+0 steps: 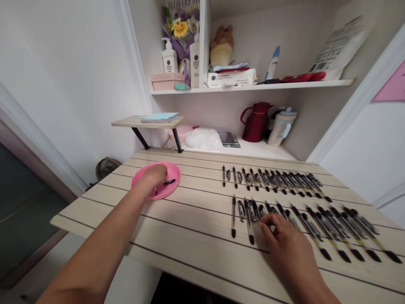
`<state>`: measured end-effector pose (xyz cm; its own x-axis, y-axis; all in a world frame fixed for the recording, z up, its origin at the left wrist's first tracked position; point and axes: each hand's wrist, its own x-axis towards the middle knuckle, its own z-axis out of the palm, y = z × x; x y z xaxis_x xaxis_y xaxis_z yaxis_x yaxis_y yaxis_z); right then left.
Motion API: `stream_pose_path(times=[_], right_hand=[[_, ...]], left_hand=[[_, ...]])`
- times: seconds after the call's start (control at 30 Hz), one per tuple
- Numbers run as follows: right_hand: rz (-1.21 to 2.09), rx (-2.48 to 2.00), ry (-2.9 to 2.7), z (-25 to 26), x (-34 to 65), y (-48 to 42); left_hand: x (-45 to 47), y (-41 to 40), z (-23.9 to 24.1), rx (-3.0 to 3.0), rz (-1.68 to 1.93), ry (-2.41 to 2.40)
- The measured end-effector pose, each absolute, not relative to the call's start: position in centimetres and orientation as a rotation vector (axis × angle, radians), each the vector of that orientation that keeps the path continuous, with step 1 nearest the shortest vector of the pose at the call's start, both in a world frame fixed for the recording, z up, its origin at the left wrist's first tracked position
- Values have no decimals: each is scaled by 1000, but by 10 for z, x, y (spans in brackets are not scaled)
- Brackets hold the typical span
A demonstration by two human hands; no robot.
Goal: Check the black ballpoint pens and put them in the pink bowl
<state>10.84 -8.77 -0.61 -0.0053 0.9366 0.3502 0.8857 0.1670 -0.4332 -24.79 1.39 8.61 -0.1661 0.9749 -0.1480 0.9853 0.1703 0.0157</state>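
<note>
Reaching into the pink dish (173,172), my left hand (155,174) hides its grip. My right hand (284,238) lies open on near pens (335,232).

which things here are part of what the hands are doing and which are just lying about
In hand: left hand over the pink dish; black piece in the dish; right hand at the near row of pens; far row of pens.
Lying about: red jug, lidded cup, pump bottles, plush toy, notebooks.
</note>
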Motion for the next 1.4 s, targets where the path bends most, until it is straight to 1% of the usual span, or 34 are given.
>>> stream_pose_path(times=[0.13, 0.2, 0.3, 0.4, 0.47, 0.5, 0.6, 0.67, 0.73, 0.83, 1.03, 1.3, 1.4], right_hand=[[143, -1736, -1886, -4, 105, -89], [155, -1740, -1883, -3, 104, -89], [180, -1733, -1845, -1, 105, -89], [283, -1687, -1715, 6, 103, -87], [490, -1574, -1582, 15, 95, -88], [637, -1487, -1498, 20, 88, -89], [1064, -1195, -1173, 34, 62, -96], [1211, -1103, -967, 38, 45, -102], [1292, -1078, -799, 38, 33, -105], [1351, -1080, -677, 35, 28, -107], [1496, -1070, -711, 31, 31, -102], [1488, -1012, -709, 37, 29, -101], [1432, -1037, -711, 37, 27, -102]], left_hand=[[-264, 11, 69, 1857, -210, 2328], [-265, 9, 66, 1857, -177, 2347], [-260, 4, 78, 1906, -45, 2393], [-232, -11, 95, 2009, 304, 2291], [-197, -28, 98, 1882, 767, 1811], [-176, -39, 96, 1703, 838, 1577], [-110, -75, 72, 1340, 807, 1094], [-76, -95, 49, 1178, 828, 919], [-55, -108, 31, 1050, 873, 840], [-48, -116, 17, 963, 895, 762], [-63, -115, 18, 879, 836, 734], [-70, -115, 22, 854, 771, 690], [-68, -115, 24, 963, 814, 809]])
